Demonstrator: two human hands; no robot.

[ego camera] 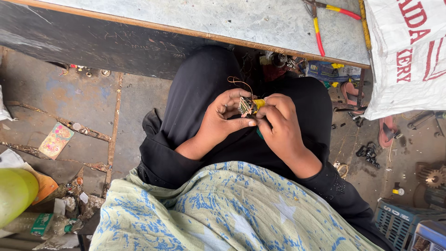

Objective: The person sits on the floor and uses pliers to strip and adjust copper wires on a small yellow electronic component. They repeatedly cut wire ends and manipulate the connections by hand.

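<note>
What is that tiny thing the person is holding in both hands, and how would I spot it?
Find the black-clothed lap below the grey table. There the left hand and right hand meet around a small circuit board. It is the only thing pinched between fingertips, with a yellow part beside it and a thin coppery wire looping up.

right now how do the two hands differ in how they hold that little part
The left hand grips the small circuit board from the side, its forefinger stretched out straight beneath it; the right hand curls over, its fingertips pinching the yellow piece at the board's edge. A thin copper wire loops up above the left hand, none above the right. Both wear black sleeves and meet over the lap.
</note>
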